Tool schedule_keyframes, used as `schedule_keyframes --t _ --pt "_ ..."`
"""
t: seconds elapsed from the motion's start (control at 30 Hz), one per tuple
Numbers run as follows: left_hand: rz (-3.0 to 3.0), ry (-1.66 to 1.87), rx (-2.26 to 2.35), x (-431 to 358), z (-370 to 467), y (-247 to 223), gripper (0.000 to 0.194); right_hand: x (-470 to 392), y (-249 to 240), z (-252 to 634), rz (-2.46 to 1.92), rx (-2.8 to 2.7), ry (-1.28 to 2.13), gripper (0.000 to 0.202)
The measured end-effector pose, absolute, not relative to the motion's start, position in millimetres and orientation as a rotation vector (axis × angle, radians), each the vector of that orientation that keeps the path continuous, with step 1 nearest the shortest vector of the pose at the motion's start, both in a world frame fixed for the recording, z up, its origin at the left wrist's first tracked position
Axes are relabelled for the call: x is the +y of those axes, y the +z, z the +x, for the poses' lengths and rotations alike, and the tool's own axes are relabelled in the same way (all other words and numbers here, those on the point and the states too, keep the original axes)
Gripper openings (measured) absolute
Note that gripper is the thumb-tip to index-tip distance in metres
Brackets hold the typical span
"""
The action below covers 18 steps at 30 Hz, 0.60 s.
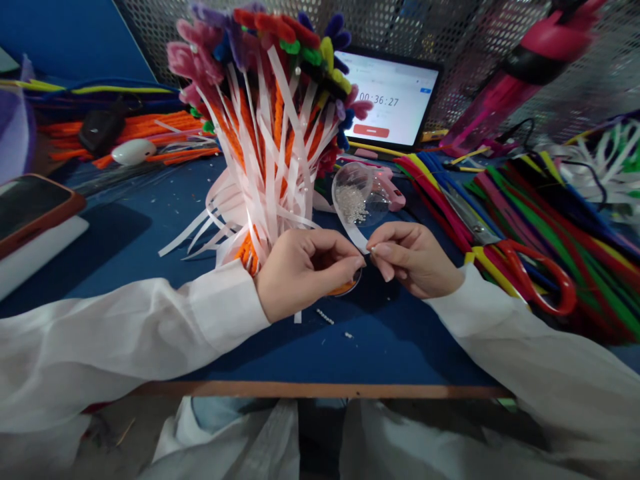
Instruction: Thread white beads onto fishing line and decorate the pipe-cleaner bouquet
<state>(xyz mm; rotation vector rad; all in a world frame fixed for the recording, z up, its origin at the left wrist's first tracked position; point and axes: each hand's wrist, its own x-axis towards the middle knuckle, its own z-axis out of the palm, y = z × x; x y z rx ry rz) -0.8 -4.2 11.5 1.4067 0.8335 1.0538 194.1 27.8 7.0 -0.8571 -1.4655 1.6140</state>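
My left hand (313, 270) is pinched closed, thumb against forefinger, and whatever lies between those tips is too small to make out. Close beside it, my right hand (415, 260) pinches the end of a narrow white ribbon (356, 237), with a tiny pearly bead (373, 249) at the thumb tip. The two sets of fingertips nearly meet. Behind my left hand stands a bunch of pipe-cleaner flowers (270, 30) with orange stems and many white ribbons. A heart-shaped clear dish (367, 177) of small beads (351, 202) sits just beyond my hands.
Loose beads (325, 317) lie near the table's front edge (320, 389). Orange-handled scissors (565, 287) rest on coloured pipe cleaners (550, 233) at right. Behind are a tablet with a timer (390, 100) and a pink bottle (515, 80). A phone (35, 207) lies left.
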Motion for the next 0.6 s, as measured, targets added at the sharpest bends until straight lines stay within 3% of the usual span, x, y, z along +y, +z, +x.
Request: schedule_keyframes --t 0.6 --pt "1.283 1.027 0.775 -4.5 0.4 9.0 0.021 27.2 5.6 196.6 -0.834 -1.576 1.56 0.016"
